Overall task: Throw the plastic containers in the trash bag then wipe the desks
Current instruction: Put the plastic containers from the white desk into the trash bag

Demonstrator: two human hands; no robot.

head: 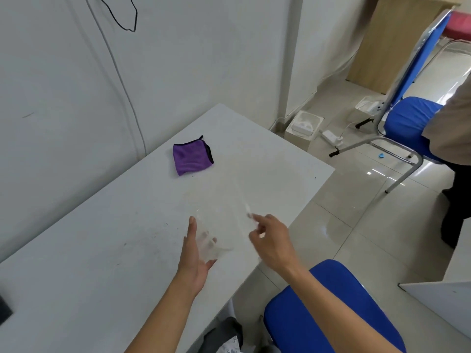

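A clear plastic container (224,212), blurred and almost see-through, hovers just above the white desk (102,250) near its right edge. My left hand (196,253) grips its near left side, thumb up, fingers showing through the plastic. My right hand (272,240) pinches its right edge between the index fingertip and the thumb, the other fingers curled. A folded purple cloth (191,157) with black trim lies farther back on the desk, near the wall. No trash bag is in view.
A blue chair seat (318,314) stands right of the desk under my right arm. Another blue chair (407,123) and a standing person (453,138) are at the far right. A white box (303,126) and power strip (331,137) lie on the floor. A second desk's corner (438,301) juts in lower right.
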